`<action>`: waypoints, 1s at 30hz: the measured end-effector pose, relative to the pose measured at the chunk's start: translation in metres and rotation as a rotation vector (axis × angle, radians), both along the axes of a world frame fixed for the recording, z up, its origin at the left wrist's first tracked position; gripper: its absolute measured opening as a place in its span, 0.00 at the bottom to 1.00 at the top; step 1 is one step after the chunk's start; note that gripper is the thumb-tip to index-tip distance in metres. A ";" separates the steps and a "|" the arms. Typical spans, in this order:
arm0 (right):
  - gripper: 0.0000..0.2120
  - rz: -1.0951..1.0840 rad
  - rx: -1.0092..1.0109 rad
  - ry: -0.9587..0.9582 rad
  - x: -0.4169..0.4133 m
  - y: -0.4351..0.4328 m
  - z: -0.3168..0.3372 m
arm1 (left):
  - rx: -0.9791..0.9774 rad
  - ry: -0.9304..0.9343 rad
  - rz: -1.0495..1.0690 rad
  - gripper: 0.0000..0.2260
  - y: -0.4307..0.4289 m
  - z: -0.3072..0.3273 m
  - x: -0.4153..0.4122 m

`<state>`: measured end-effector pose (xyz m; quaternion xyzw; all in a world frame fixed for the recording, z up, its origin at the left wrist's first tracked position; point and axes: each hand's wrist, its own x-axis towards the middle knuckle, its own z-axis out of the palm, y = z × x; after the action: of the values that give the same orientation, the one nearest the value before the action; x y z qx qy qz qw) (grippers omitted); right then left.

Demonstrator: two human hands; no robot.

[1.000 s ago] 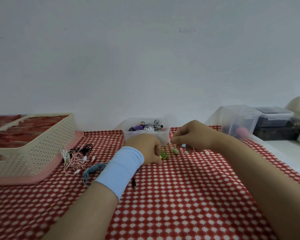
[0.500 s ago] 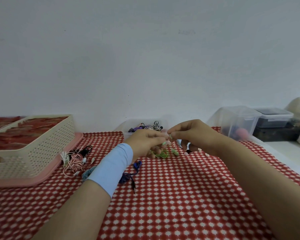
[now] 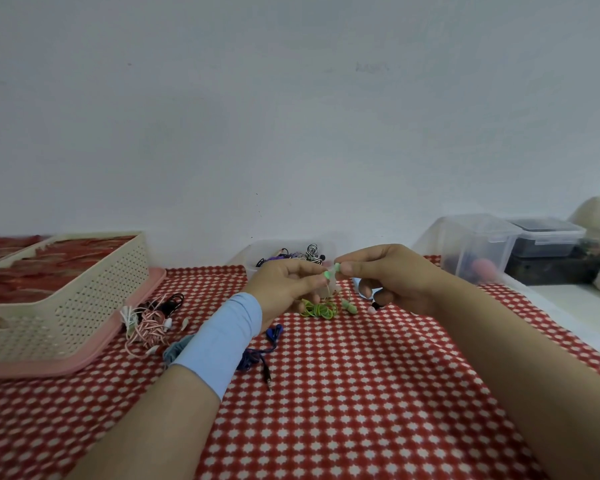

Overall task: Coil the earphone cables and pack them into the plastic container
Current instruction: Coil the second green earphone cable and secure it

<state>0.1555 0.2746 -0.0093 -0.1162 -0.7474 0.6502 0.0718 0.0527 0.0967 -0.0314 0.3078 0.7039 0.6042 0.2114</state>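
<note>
White wall at back; red-and-white patterned cloth over tabletop (image 3: 361,427). Centre, just above cloth: left hand (image 3: 284,285) and right hand (image 3: 392,277) raised, meeting fingertip to fingertip. L grip closed, thumb + forefinger pinching pale green end of green earphone cable (image 3: 321,310). R grip likewise pinching same end just beside, other R fingers curled under. Rest of cable hanging from pinch down to loose heap on cloth, directly below hands, one green bud lying just right of heap. Bud or plug in the pinch: can't tell, too small.

Vs 1 s ago: hands then low beside green heap, now up off cloth w/ end found and lifted, cable partly drawn out. L forearm shifted too, uncovering blue earphone (image 3: 257,355) w/ jack plug by light-blue wristband (image 3: 219,344). Prob. meaning: pick-up done, coiling of green set about to start, no loops round fingers yet.

Plastic container (image 3: 252,256) behind hands near wall, several coiled sets already inside (black-white, purple). Not yet packed: green set, blue set, pink-white tangle (image 3: 149,327) by beige basket (image 3: 66,299) at left. Clear lidded boxes (image 3: 475,244) far right, well apart from work. Task approx. partway.
</note>
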 end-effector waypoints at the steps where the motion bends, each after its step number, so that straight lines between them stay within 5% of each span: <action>1: 0.11 0.006 -0.007 -0.006 0.000 0.000 0.000 | 0.011 0.008 -0.004 0.06 0.000 0.000 0.001; 30: 0.09 0.140 -0.121 -0.163 0.004 0.003 -0.002 | 0.073 0.098 -0.061 0.08 0.005 0.003 0.008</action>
<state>0.1596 0.2778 -0.0115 -0.1205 -0.7165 0.6858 -0.0419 0.0602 0.1013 -0.0286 0.3660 0.6811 0.6071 0.1835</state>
